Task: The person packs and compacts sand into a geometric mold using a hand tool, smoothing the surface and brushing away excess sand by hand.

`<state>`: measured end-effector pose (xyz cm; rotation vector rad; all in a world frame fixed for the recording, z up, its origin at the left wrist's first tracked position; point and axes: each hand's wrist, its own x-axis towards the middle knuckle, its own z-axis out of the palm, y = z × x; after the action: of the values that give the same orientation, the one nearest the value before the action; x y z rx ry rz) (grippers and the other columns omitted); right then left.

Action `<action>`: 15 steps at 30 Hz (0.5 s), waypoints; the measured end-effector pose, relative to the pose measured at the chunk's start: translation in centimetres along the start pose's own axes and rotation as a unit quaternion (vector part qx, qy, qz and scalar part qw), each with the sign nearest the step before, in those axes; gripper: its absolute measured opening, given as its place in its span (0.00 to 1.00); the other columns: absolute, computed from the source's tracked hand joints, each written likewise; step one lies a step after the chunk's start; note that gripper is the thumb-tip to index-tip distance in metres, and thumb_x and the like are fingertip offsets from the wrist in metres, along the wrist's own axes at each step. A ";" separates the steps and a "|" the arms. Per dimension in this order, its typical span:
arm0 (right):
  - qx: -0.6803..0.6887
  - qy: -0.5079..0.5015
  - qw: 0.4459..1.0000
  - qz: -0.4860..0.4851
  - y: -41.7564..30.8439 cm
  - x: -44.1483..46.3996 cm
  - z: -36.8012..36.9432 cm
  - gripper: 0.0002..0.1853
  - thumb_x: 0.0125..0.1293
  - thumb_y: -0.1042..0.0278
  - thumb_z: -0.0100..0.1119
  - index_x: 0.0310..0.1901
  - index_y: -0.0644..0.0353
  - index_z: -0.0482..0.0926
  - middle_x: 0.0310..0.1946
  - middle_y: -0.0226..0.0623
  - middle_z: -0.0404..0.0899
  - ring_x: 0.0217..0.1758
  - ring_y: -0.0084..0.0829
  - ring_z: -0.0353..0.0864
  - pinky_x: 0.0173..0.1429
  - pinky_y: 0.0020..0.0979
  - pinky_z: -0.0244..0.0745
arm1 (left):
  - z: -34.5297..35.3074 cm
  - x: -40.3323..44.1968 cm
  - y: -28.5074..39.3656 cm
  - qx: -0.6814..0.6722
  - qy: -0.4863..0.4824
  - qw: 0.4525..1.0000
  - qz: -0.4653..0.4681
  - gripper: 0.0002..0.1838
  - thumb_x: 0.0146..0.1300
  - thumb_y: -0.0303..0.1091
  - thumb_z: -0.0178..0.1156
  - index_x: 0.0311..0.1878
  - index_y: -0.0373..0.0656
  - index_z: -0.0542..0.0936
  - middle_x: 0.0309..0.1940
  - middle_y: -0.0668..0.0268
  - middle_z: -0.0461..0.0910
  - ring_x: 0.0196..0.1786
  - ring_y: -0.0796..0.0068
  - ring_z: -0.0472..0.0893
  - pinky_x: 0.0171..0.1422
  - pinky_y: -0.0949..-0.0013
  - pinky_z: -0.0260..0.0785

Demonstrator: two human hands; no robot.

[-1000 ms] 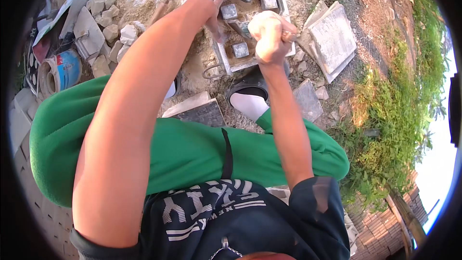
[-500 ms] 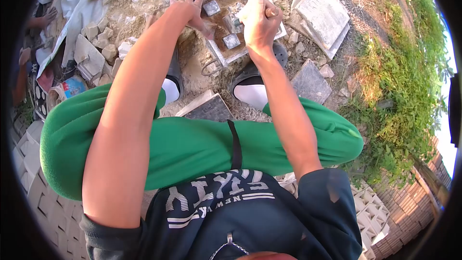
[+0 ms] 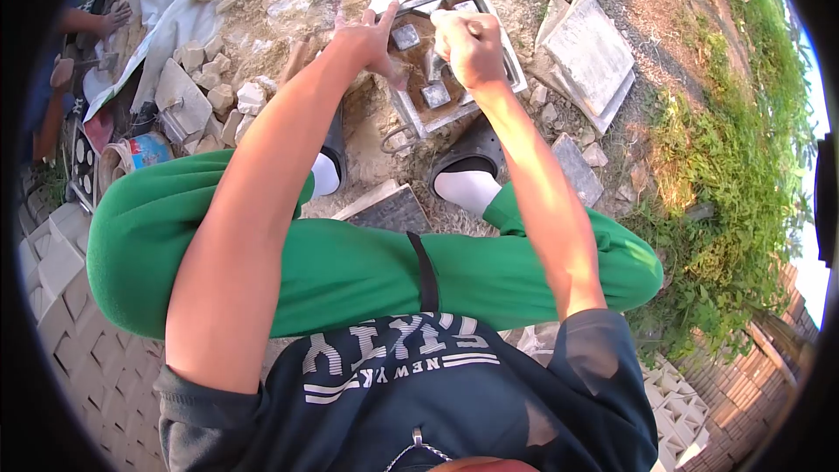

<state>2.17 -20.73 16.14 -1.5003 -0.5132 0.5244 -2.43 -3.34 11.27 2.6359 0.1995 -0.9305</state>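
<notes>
A square metal mould (image 3: pixel 456 117) lies on the ground between my feet, with sandy mix and several greyish square blocks (image 3: pixel 405 37) inside. My right hand (image 3: pixel 476 51) is closed over the mould around a wooden-handled tool, which looks like a trowel (image 3: pixel 434 63); its lower part is mostly hidden by the hand. At the mould's left edge is my left hand (image 3: pixel 365 42), fingers spread and holding nothing. Whether its fingertips touch the rim I cannot tell.
Flat slabs (image 3: pixel 587 57) are stacked to the right, and a dark tile (image 3: pixel 389 214) lies near my feet. Sand and broken stones (image 3: pixel 210 70) spread leftward beside a pale sheet (image 3: pixel 162 26). At the far left another person's hand (image 3: pixel 114 19) shows. Plants (image 3: pixel 708 236) border the right.
The view has shifted, so the mould sits slightly lower and further right. My right hand has moved toward the mould's far side with the tool. My left hand stays spread at the left edge.
</notes>
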 end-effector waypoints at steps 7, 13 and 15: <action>0.001 0.112 0.993 -0.031 0.2 -2.1 1.8 0.22 0.71 0.65 0.50 0.17 0.61 0.67 0.14 0.23 0.65 0.18 0.14 0.61 0.22 0.24 0.52 | -0.4 0.1 0.4 0.022 -0.024 0.999 -0.011 0.82 0.28 0.67 0.78 0.79 0.54 0.30 0.75 0.46 0.55 0.73 0.48 0.65 0.78 0.34 0.40; 0.072 0.146 0.982 -0.100 -0.1 -3.7 1.8 0.22 0.72 0.71 0.43 0.16 0.62 0.64 0.15 0.27 0.65 0.18 0.16 0.60 0.22 0.23 0.50 | -1.1 0.3 0.1 -0.016 -0.072 0.997 -0.030 0.82 0.31 0.63 0.80 0.79 0.62 0.26 0.79 0.53 0.46 0.78 0.53 0.56 0.78 0.34 0.38; -0.013 0.103 0.993 -0.062 1.3 -3.5 0.9 0.22 0.72 0.68 0.44 0.17 0.64 0.64 0.15 0.29 0.66 0.18 0.18 0.61 0.23 0.25 0.51 | -0.6 0.7 0.1 -0.019 -0.073 0.997 -0.036 0.82 0.30 0.64 0.80 0.78 0.63 0.25 0.79 0.52 0.44 0.78 0.53 0.57 0.78 0.34 0.38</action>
<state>-1.16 -22.14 14.84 -1.5154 -0.4502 0.2631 -1.53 -3.24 11.33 2.5275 0.2749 -1.1259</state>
